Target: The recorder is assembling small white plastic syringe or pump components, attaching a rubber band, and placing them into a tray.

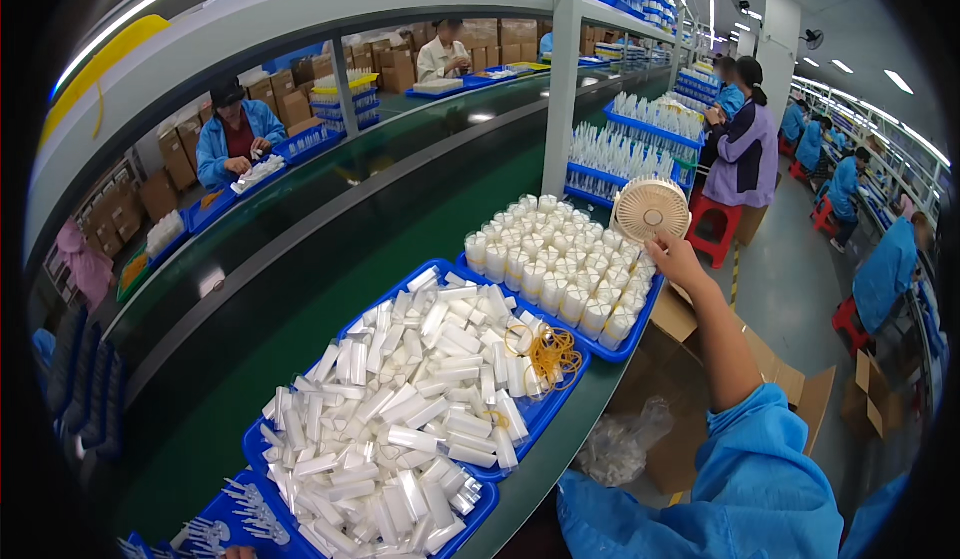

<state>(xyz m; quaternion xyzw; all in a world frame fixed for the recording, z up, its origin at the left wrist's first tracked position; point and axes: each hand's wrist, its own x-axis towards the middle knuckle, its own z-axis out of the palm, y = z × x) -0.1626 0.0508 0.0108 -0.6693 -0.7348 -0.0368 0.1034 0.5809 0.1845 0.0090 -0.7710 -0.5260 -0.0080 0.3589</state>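
Blue sleeve (745, 469) at lower right — from it a bare forearm stretches up and forward, ending in the right hand (676, 261), knuckles outward. Its grip is closed on the lower edge of a round beige fan (651, 207) — located at the far right corner of a blue tray (617, 353) packed with upright white rolls (560, 264).

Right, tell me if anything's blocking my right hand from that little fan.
Nothing visible is: the fingers of your right hand meet the lower edge of the beige fan, with no gap showing. The white rolls sit to the left, not between them.
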